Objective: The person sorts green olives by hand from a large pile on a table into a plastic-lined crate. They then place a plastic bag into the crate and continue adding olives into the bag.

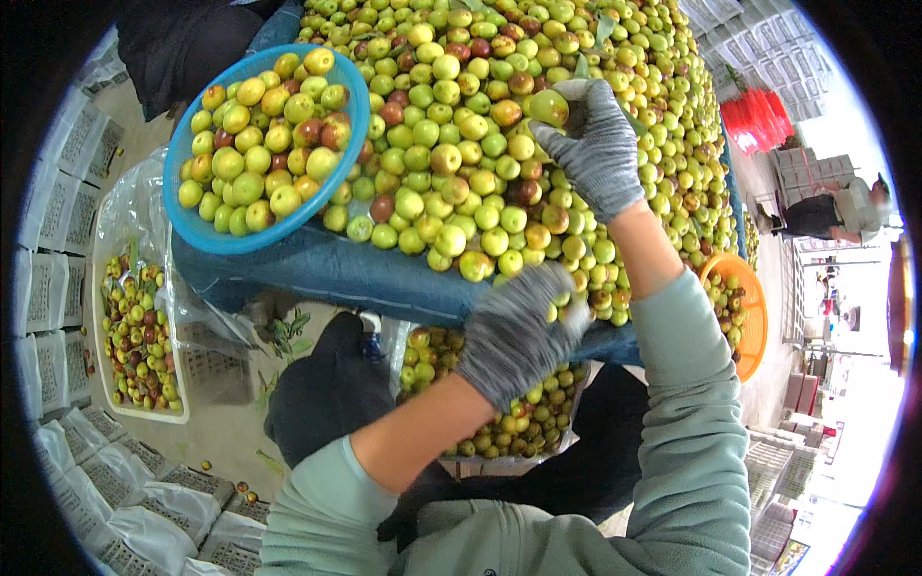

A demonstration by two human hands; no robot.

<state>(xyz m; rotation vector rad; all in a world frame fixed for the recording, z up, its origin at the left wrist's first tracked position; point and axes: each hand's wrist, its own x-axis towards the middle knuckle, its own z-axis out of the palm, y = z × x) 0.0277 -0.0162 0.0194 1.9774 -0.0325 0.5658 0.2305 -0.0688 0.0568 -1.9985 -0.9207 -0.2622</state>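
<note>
A big heap of green and reddish-brown jujubes [446, 158] covers a table draped in blue cloth [346, 277]. My right hand [601, 155], in a grey knitted glove, grips one green jujube [549, 108] between thumb and fingers above the heap. Motion blurs my left hand [515, 335], gloved the same way, at the table's near edge. Yellow-green fruit shows by its fingertips, but I cannot tell whether it is held. Below that hand, between my knees, stands a lined crate of jujubes [536, 425], partly hidden by my left forearm.
A blue plastic basket [175, 216] full of jujubes rests on the table's left corner. An orange basket [754, 317] is at the right. On the floor stands a white crate [180, 403] of browner fruit. Stacked lined crates [54, 288] line the left side. A person [828, 209] is far right.
</note>
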